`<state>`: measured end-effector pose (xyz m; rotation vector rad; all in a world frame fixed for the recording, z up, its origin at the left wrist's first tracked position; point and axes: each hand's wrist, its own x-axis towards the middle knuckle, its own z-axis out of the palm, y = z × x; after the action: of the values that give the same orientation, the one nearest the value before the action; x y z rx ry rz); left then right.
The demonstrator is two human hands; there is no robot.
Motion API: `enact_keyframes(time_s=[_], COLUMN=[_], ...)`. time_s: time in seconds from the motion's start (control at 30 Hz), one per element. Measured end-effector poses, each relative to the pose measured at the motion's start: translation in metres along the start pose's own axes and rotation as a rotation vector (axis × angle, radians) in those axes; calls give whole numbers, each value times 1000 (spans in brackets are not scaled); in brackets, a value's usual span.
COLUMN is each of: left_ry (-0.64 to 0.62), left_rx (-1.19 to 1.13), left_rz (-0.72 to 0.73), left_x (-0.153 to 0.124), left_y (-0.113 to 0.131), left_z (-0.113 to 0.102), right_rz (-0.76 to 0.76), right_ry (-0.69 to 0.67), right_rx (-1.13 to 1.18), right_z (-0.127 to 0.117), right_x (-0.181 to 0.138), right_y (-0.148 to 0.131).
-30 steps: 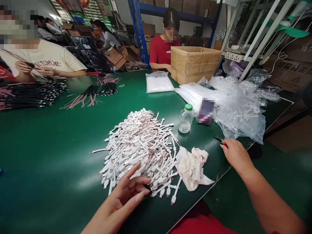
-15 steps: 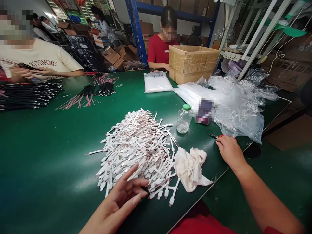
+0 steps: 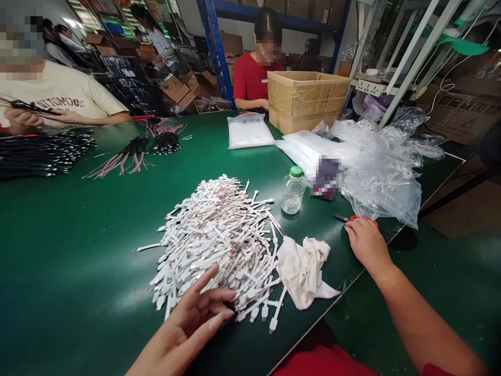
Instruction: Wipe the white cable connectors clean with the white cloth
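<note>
A big heap of short white USB cables (image 3: 219,235) lies on the green table. My left hand (image 3: 195,316) hovers at the heap's near edge, fingers apart and curved; a small dark spot by the thumb tip is too unclear to name. Along the table's right edge, my right hand (image 3: 366,243) is closed over orange-handled snips (image 3: 341,217), whose dark metal tips point left. Between my hands a crumpled cream cloth (image 3: 303,269) touches the right side of the heap. Behind it stands a clear jar with a green lid (image 3: 293,190).
Clear plastic bags (image 3: 381,172) spread across the right rear, near a cardboard box (image 3: 307,102) and a white packet (image 3: 250,131). Black cable bundles (image 3: 43,151) lie at far left. Two co-workers sit across the table, one in a red shirt (image 3: 252,78), one in cream (image 3: 84,94).
The view has shifted slightly, so things on the table appear a little further left. Both hands keep nearly the same pose, the right one still on the snips.
</note>
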<state>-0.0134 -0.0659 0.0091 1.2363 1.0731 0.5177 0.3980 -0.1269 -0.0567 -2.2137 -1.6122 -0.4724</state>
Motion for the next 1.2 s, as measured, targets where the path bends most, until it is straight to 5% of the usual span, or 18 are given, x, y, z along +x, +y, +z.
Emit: enact_keyframes(time_s=[0.4,0.67,0.9,1.2], left_ry=[-91,17,-30,-65], left_rx=[25,-2,11,32], left_rz=[-12,7,0,-9], left_x=[6,0,4,4], left_y=[-9,-2,-6,-6], left_z=[-12,1,-5,-7], right_rz=[-25,-47,-74,18], right_ry=[28,44,2,-146], right_rx=[-22,-70,-154,-179], right_z=[0,-7,-15,15], right_x=[0,4,68,144], right_y=[0,-5,6,41])
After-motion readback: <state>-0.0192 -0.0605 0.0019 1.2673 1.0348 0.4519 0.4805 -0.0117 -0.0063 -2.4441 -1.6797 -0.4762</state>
